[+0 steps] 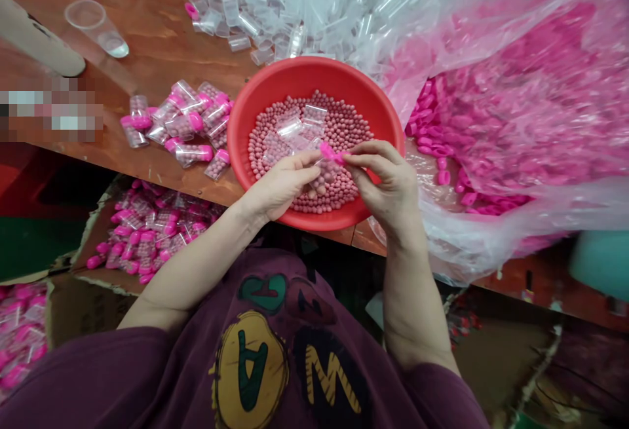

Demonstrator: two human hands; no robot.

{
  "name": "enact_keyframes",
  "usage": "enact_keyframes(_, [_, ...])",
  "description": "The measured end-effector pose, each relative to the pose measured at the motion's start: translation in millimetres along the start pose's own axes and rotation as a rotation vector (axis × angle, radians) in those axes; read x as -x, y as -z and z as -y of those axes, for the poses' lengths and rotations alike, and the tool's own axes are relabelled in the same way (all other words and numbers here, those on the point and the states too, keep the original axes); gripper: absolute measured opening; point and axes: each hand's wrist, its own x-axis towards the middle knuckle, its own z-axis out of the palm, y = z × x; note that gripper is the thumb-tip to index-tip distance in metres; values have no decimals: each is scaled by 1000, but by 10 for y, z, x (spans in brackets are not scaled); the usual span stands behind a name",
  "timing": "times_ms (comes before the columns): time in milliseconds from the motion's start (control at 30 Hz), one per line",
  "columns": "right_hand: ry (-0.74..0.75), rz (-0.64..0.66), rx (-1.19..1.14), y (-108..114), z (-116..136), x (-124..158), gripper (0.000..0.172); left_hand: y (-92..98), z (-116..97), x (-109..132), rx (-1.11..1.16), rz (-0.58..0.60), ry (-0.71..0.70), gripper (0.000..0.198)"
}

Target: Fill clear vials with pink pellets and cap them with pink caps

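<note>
Over the red basin (314,67) of small pink beads (344,124), my left hand (282,183) is closed around a clear plastic tube (324,170) with pink beads in it. My right hand (386,177) pinches a bright pink cap (331,152) at the tube's upper end. Whether the cap is seated on the tube I cannot tell. Several clear tubes (299,128) lie on the beads in the basin, just beyond my left hand.
Capped bead tubes (184,121) are heaped left of the basin, with more in a cardboard box (98,285) below. Clear tubes (295,3) pile up behind it. At right, a plastic bag (472,252) holds pink caps (442,121). A clear cup (93,23) stands far left.
</note>
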Motion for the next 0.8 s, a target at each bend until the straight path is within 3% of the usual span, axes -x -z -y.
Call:
enact_keyframes(133, [10, -204, 112, -69, -108, 14, 15, -12, -65, -11, 162, -38, 71, 37])
enact_keyframes(300, [-88, -307, -204, -218, -104, 15, 15, -20, -131, -6, 340, -27, 112, 39])
enact_keyframes(433, [-86, -219, -326, -245, 37, -15, 15, -30, -126, 8, 362, -9, 83, 25])
enact_keyframes(600, [-25, -73, -199, -126, 153, -44, 12, -75, -137, 15, 312, -60, 51, 11])
enact_keyframes(800, [129, 50, -45, 29, 63, -60, 15, -82, -145, -2, 276, -59, 79, 12])
